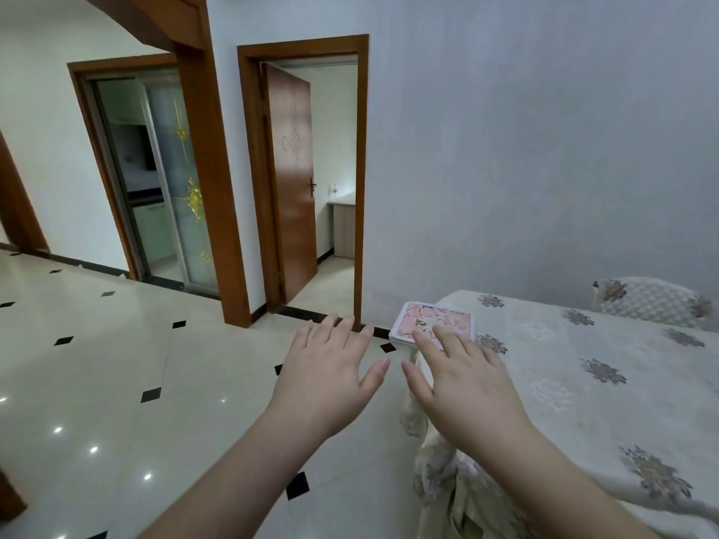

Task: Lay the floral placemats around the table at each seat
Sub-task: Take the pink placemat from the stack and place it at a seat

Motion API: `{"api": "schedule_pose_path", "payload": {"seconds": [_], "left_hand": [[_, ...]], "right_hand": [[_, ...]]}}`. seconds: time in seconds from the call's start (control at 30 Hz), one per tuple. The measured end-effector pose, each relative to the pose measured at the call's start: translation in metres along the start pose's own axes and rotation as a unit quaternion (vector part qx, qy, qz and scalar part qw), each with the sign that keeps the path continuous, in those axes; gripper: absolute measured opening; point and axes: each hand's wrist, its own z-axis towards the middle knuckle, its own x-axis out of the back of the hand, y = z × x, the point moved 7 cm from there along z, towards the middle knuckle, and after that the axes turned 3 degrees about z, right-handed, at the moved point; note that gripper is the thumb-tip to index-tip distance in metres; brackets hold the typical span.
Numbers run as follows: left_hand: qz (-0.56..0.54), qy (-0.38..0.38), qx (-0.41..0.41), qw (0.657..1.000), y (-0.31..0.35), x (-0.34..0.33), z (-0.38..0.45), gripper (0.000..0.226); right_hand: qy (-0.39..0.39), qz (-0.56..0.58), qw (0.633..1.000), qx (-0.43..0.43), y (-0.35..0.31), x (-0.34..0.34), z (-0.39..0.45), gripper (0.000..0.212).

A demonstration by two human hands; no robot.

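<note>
At the near corner of the tabletop [564,383], which is draped in a pale lace cloth [439,468] with grey-brown flower motifs, lies a small stack of floral placemats [432,319], pink-patterned with white borders, flat and square to the corner. Both hands stretch forward, palms down. Reaching over that same corner, the right hand [463,387] has its fingers [424,340] spread and open, the tips overlapping the near edge of the stack; whether they press on it cannot be told. Just left of the corner, over the glossy cream floor [116,363] with its small black diamond tiles, the left hand [327,375] hovers with fingers [325,330] likewise splayed and holding nothing, apart from the stack. Beyond the corner a brown door [293,180] stands ajar in a wooden frame. Past the far end of the tabletop, a chair back [649,305] under a matching lace cover rises against the wall
</note>
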Motion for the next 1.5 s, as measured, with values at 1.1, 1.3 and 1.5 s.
{"api": "schedule_pose_path", "payload": {"seconds": [1.1, 1.3, 1.5], "left_hand": [[0.016, -0.019, -0.006, 1.0, -0.156, -0.11, 0.355, 0.065], [0.003, -0.012, -0.021, 1.0, -0.214, -0.125, 0.407, 0.074], [-0.009, -0.019, -0.042, 0.999, -0.224, -0.156, 0.449, 0.076]], "right_hand": [[-0.053, 0.065, 0.996, -0.041, 0.012, -0.132, 0.368, 0.057], [-0.067, 0.072, 0.993, -0.064, -0.018, -0.167, 0.424, 0.055], [-0.076, 0.049, 0.993, -0.08, -0.009, -0.197, 0.468, 0.056]]}}
